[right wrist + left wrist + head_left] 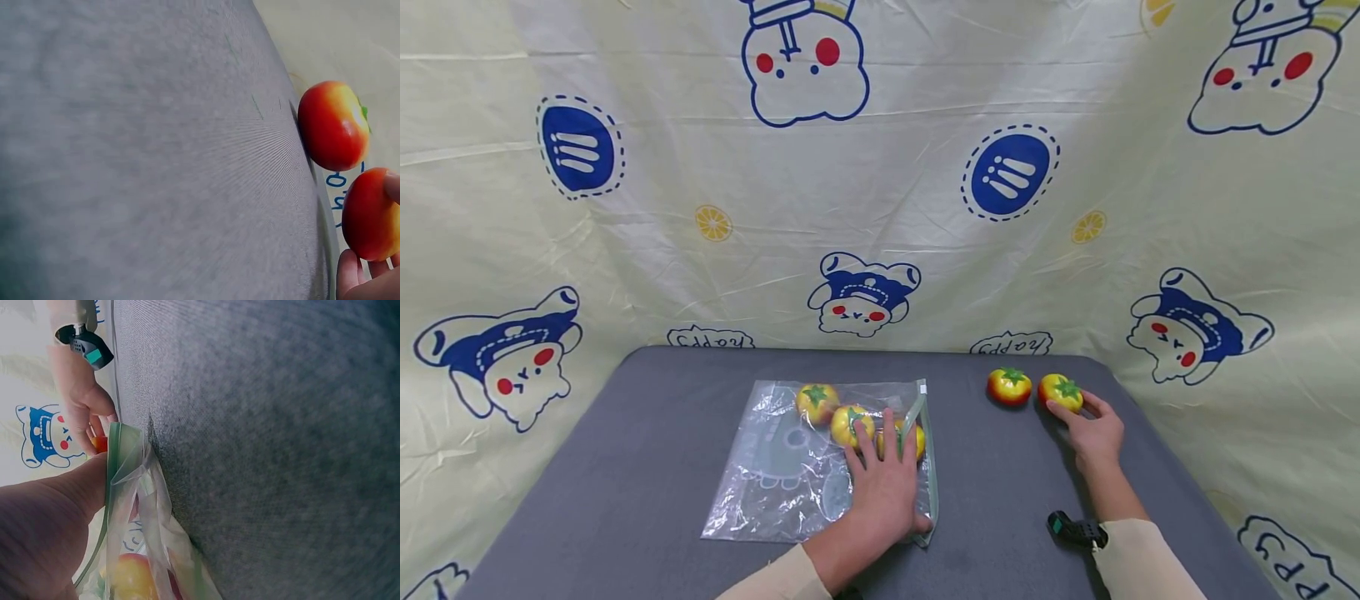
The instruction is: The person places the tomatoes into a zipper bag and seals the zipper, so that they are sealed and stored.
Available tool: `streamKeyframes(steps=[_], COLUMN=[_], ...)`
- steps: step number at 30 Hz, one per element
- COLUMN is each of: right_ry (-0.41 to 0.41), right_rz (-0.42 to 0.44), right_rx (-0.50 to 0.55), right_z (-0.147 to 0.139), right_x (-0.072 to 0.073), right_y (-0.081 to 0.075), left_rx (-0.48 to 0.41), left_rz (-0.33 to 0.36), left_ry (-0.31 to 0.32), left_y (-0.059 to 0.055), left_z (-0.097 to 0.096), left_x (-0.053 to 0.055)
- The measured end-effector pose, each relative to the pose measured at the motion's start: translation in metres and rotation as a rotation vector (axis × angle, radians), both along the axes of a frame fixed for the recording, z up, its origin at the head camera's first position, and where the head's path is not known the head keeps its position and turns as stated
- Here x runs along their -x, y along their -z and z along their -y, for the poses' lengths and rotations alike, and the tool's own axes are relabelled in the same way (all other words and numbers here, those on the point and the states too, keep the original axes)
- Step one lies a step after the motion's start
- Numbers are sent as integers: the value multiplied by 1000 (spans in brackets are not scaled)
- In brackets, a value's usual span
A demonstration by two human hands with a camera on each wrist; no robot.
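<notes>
One tomato (1060, 392) sits between pinching right fingers (1098, 404); left fingers (891, 435) spread over a bag (752, 500).

Left hand (883, 493) splayed, right hand (1098, 430) curled

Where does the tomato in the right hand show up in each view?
Head: the tomato is right of centre, in the lower half.
Left wrist: only a small orange part of the tomato shows, left of centre.
Right wrist: the tomato is at the right edge, just below another tomato.
Shared landmark: the right hand, seen in all three views.
</notes>
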State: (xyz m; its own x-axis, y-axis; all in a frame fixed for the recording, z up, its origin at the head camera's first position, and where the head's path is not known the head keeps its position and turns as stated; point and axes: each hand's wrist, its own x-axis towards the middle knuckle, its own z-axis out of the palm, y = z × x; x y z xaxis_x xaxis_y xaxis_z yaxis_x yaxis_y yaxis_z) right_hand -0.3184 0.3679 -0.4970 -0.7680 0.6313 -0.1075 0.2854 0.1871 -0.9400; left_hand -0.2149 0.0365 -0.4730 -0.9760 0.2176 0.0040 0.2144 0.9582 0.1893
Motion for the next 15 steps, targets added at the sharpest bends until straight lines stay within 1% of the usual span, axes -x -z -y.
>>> streamKeyframes(steps=[3,8,15], right_ry=[3,11,-21], right_rz=[0,-3,-27], right_rx=[20,20,15], right_z=[3,9,16], right_x=[-4,-11,-21], right_y=[-3,-6,-5], left_rx=[2,8,14], left_rz=[-3,-6,-7], left_ry=[-1,-3,-3], left_y=[0,0,-1], left_z=[0,-1,-1], left_x=[-1,-1,-1])
